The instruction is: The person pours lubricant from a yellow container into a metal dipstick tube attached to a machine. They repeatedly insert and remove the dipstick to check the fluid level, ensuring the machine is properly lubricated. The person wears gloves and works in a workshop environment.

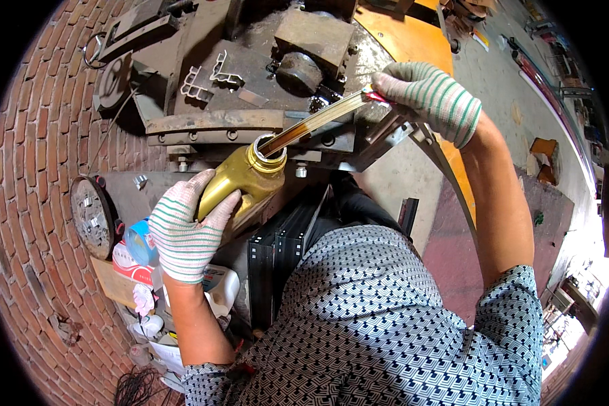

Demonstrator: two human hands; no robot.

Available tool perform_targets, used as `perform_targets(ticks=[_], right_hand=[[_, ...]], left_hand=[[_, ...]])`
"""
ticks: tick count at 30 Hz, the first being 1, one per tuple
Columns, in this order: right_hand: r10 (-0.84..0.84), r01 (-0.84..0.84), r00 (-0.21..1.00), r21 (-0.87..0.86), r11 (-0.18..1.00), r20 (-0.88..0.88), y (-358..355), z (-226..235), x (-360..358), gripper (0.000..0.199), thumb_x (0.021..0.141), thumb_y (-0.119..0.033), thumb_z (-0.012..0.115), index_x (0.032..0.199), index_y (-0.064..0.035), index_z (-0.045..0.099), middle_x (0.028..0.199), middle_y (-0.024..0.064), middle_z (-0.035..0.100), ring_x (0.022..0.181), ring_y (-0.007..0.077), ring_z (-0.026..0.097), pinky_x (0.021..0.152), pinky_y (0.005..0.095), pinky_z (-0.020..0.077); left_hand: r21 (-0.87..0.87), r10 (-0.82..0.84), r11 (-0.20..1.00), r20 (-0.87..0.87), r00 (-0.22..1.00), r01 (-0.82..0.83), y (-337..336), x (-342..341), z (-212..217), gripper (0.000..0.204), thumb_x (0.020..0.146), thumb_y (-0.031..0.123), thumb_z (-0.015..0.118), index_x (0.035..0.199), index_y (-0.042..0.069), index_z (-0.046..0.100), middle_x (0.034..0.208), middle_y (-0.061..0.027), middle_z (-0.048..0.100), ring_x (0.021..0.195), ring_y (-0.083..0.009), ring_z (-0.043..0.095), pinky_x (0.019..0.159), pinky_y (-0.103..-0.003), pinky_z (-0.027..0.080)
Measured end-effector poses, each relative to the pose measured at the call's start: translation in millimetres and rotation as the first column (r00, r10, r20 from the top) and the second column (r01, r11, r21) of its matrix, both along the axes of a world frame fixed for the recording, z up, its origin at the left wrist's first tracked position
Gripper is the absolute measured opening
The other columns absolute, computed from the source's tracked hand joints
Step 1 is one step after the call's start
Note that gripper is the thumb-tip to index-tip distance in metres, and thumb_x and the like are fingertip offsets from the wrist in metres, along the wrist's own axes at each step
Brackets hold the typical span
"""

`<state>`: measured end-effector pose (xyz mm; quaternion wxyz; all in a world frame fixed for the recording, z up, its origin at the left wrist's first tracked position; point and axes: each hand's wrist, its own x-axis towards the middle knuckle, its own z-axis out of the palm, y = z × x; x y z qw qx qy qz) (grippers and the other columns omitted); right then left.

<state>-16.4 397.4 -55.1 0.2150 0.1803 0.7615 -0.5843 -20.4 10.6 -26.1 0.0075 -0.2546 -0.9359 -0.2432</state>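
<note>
Brick wall (44,169) is being seen at L, w/ grimy metal machine (254,68) at top. Gold bottle (230,186), tilted, is being grasped around its body by L gloved hand (188,227), near machine's front edge. Flat stick (331,115) is being pinched at its upper end by R gloved hand (430,98); brown lower end's being held in bottle mouth.

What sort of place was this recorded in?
Probably a metalworking shop: there is a grimy, heavy machine, small cut metal profiles lying on it, and a bare brick wall to the left.
</note>
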Motion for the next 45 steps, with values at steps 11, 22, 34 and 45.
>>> perform_targets(ticks=[11,22,34,45], right_hand=[[0.029,-0.029,1.0,0.116,0.993,0.009,40.7,17.8,1.5,0.038,0.097,-0.05,0.069,0.096,-0.0125,0.071,0.069,-0.0075,0.056,0.058,0.0023,0.048,0.052,0.0201,0.0358],[-0.019,0.021,1.0,0.121,0.992,-0.02,68.3,14.2,15.5,0.042,0.095,-0.055,0.069,0.082,-0.0153,0.067,0.061,-0.0086,0.046,0.052,0.0028,0.038,0.048,0.0219,0.027],[-0.12,0.119,0.993,0.091,0.989,0.012,78.4,4.0,34.5,0.038,0.097,-0.052,0.068,0.088,-0.0155,0.067,0.063,-0.0086,0.047,0.054,0.0029,0.037,0.049,0.0221,0.0274],[-0.219,0.217,0.975,0.076,0.973,0.024,90.2,6.9,47.9,0.037,0.098,-0.053,0.066,0.092,-0.0165,0.066,0.068,-0.0094,0.05,0.056,0.0008,0.04,0.05,0.0189,0.0305]], left_hand=[[0.038,-0.014,0.999,-0.065,0.998,0.016,-1.1,-0.8,-3.2,0.042,0.074,0.022,0.09,0.107,0.003,0.074,0.091,-0.015,0.073,0.077,-0.03,0.071,0.073,-0.036,0.056],[0.006,0.008,1.0,0.005,1.0,-0.008,-1.8,1.0,-0.7,0.039,0.077,0.015,0.089,0.111,0.002,0.074,0.098,-0.0136,0.075,0.087,-0.0237,0.073,0.083,-0.033,0.056],[-0.009,0.007,1.0,-0.004,1.0,-0.007,-3.4,0.9,-0.5,0.039,0.077,0.016,0.089,0.11,0.002,0.074,0.097,-0.0134,0.075,0.087,-0.0244,0.073,0.082,-0.034,0.057],[0.023,-0.014,1.0,-0.029,0.999,0.015,-3.0,-0.9,-2.2,0.038,0.077,0.016,0.089,0.109,0.002,0.074,0.096,-0.0136,0.075,0.086,-0.0246,0.073,0.081,-0.034,0.056]])
